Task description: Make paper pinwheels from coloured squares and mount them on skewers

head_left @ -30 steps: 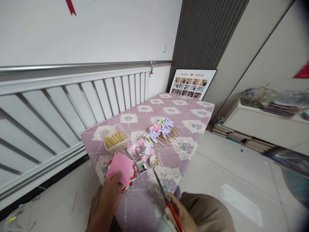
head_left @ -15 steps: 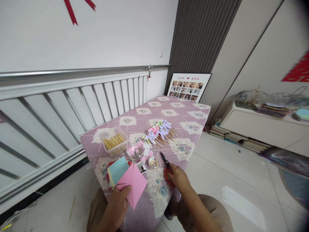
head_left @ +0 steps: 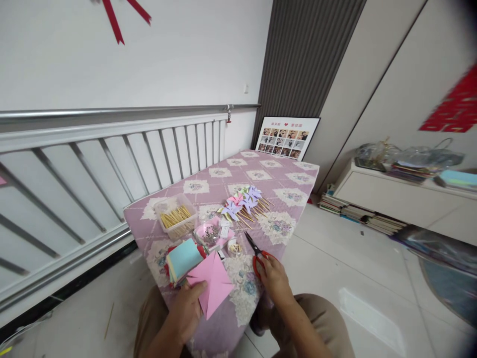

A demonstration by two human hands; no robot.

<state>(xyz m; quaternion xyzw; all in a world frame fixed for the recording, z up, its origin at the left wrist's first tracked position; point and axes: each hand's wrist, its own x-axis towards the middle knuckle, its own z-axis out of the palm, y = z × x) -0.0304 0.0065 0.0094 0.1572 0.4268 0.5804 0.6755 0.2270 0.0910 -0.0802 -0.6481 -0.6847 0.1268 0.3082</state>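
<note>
My left hand (head_left: 190,308) pinches a pink paper square (head_left: 214,286) by its left corner, thumb on top. Slits run in from the square's corners toward its middle. In my right hand (head_left: 276,278) is a pair of scissors (head_left: 255,248) with orange-red handles, dark blades pointing away over the tablecloth. The blades are apart from the paper. Just left of the pink square lies a stack of coloured paper (head_left: 184,258), light blue on top. A small round container of short pale pieces (head_left: 234,247) stands between the paper and the scissors.
A clear plastic box (head_left: 177,216) holds thin wooden sticks. Beside it, a pink tray (head_left: 208,233) carries small metal bits. Several finished paper pinwheels (head_left: 240,203) lie further back on the flowered tablecloth (head_left: 283,174). A radiator (head_left: 167,154) runs along the left wall.
The pink square has shifted slightly right in my left hand, and slits at its right side now show. My right hand still holds the scissors, now tilted a little differently. The view has turned slightly.
</note>
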